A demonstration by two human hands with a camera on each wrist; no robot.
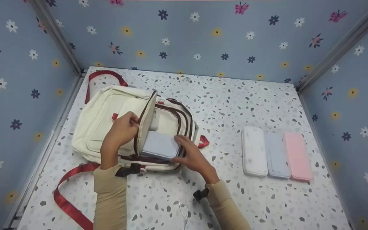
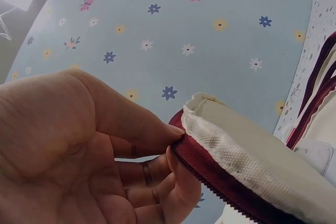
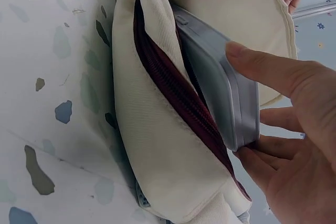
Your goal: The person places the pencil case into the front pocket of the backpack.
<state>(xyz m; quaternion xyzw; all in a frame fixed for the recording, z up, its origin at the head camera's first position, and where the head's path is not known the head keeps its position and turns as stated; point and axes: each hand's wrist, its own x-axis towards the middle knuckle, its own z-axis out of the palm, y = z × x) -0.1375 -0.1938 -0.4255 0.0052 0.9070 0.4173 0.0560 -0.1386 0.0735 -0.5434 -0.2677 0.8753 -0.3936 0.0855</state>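
A cream backpack (image 1: 107,121) with dark red zipper trim lies on the speckled table (image 1: 228,99), toward the left wall of the flowered booth; this backpack serves as the landmark. Its red straps (image 1: 69,201) trail off its near-left side toward the table's front edge, and a red carry loop (image 1: 102,75) shows at its far end.

At the backpack's middle, the left hand (image 1: 121,131) pinches the edge of the front flap (image 1: 145,123) between thumb and curled fingers (image 2: 173,182), holding it raised so the compartment stands open. The left wrist view shows the red zipper tape caught right in that pinch.

Just right of the flap, a pale blue-grey case (image 1: 161,145) sits partly inside the backpack's open compartment, its near end sticking out. The right hand (image 1: 192,156) holds that end, thumb (image 3: 262,64) on top and fingers curled beneath, a narrow grip closed on the case.

Well to the right of the backpack, three flat cases lie side by side, touching: a white case (image 1: 254,151), a light blue case (image 1: 276,155) and a pink case (image 1: 297,156).
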